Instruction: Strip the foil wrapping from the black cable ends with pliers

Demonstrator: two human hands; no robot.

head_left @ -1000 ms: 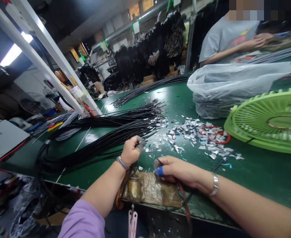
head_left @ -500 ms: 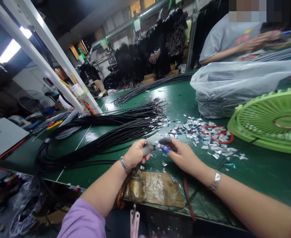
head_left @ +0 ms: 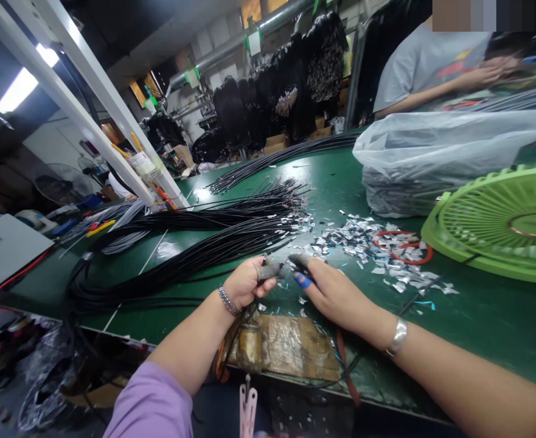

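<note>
My left hand (head_left: 247, 281), with a grey finger cover on its thumb, is closed in a pinch over the green table. A black cable (head_left: 180, 299) runs from the left towards it, and a short dark tip shows at its fingers. Just to the right, my right hand (head_left: 329, 289) has its thumb and forefinger brought together, wearing a grey finger cover and blue tape. Anything between those fingers is too small to make out. The fingertips of both hands almost meet. Behind them lie bundles of black cables (head_left: 222, 243) with stripped ends, beside a heap of foil scraps (head_left: 350, 237).
A wooden block wrapped in clear tape (head_left: 286, 347) sits at the table's front edge. On the right stand a green fan (head_left: 491, 225) and a plastic bag (head_left: 400, 164). An orange ring (head_left: 425, 258) lies among the scraps. Another person (head_left: 432, 67) works across the table.
My right hand has turned slightly, its fingers pointing more downward, and stays close to the left. My left hand has shifted slightly to the left.
</note>
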